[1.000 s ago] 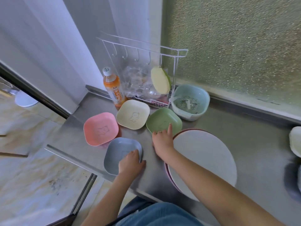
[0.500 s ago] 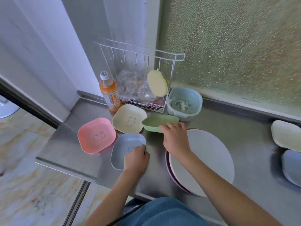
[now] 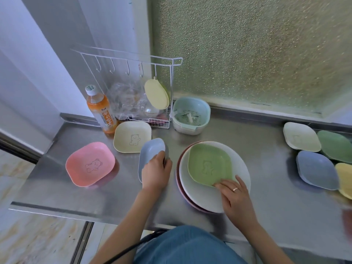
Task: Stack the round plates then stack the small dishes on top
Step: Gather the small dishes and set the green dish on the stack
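A: Nearest us, low in the frame, what are the hands doing?

B: The right hand (image 3: 235, 195) sits at lower centre-right, fingers resting on the near rim of the green dish (image 3: 209, 164); whether they pinch the rim or only press it I cannot tell. That dish lies inside the white plate (image 3: 202, 195), which tops a stack with a pink plate (image 3: 179, 189) edge showing beneath.

A: And the left?

B: The left hand (image 3: 155, 173), just left of centre, is clamped on the blue dish (image 3: 150, 153), which is tipped up on edge beside the plate stack.

A: What is farther off?

B: The pink dish (image 3: 90, 164) at middle left, and the cream dish (image 3: 132, 137) behind the blue one, both flat on the table (image 3: 266, 168). At the right edge four more dishes (image 3: 316, 168) crowd together. Behind stand a juice bottle (image 3: 102, 111), a wire rack (image 3: 133, 88) and a strainer bowl (image 3: 190, 116).

A: What might go wrong?

B: I judge the green dish sits off-centre, toward the far side of the plate; piling more there could make the stack lean or slide. The tilted blue dish could slip from a one-handed grip and knock the plates' rim. Reaching for the cream dish, a wrist might tip the bottle just beside it.
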`<state>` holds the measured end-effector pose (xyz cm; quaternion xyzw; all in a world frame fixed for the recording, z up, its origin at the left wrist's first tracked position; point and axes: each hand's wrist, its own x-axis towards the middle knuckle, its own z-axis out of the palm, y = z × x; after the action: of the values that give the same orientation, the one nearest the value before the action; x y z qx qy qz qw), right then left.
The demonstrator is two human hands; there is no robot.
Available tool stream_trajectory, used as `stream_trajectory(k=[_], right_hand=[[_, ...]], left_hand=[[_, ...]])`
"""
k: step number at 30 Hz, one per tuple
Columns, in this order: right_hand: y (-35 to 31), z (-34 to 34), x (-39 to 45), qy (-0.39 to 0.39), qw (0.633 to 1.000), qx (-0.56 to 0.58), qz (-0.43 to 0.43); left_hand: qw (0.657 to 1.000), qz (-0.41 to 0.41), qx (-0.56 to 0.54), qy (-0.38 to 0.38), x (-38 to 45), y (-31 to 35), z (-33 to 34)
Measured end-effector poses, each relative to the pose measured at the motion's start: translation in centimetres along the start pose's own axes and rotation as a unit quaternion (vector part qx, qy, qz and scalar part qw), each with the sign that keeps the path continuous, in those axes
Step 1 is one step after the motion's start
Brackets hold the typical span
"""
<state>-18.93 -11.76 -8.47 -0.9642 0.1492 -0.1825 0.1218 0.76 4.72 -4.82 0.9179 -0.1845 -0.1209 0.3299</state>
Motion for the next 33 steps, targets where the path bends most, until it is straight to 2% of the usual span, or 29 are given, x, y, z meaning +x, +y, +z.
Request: stream_trajectory(k=[2,4,6,9,11,15,19,23,25,27,30,33], right_hand=[[-0.1,-0.3,-0.4,-0.029,0.999,-0.006,0.019],[-0.7,-0.8,0.0,-0.024,0.998,0.019,0.051],[-2.0,-1.8,1.3,0.011,0.987,0.114,0.111],[-4.2,-2.9,4.8,0.026,0.91,0.338,0.24],[-5.1,-3.1,7.1,0.003,0.873,0.389,0.294],[-5.6,-3.3,8.8,0.018,0.882,0.355,0.31],[-5.3,-3.1,8.8,-0.006,0.897,0.295,0.329],[-4.1,-3.0,8.9,-0.004,0.902,0.248,0.354],[-2.7,-3.1,8.7,0.016,0.91,0.207,0.359],[-1.0,-3.2,8.3,0.017,0.917,0.183,0.354],[0.7,-3.1,7.9,-0.014,0.933,0.128,0.335],[0.8,-2.8,7.9,-0.04,0.943,0.066,0.324]], left_hand=[[1.0,0.016,0.003,0.006,-0.2,0.9,0.0],[0.999,0.042,0.012,0.008,-0.4,2.0,-0.1],[0.996,0.088,0.02,0.009,-0.7,3.1,0.1],[0.983,0.184,0.028,0.001,-1.4,4.9,0.7],[0.962,0.263,0.072,-0.013,-1.8,5.9,1.6],[0.925,0.356,0.131,-0.005,-2.1,6.9,3.1],[0.913,0.393,0.106,-0.001,-1.8,6.5,3.9],[0.906,0.414,0.075,-0.054,-1.8,6.7,4.3],[0.905,0.415,0.074,-0.052,-1.7,6.8,4.1],[0.923,0.38,0.055,-0.024,-1.2,6.3,4.0],[0.968,0.25,-0.027,-0.009,0.0,5.6,3.8],[0.984,0.144,-0.076,-0.075,0.7,4.7,4.3]])
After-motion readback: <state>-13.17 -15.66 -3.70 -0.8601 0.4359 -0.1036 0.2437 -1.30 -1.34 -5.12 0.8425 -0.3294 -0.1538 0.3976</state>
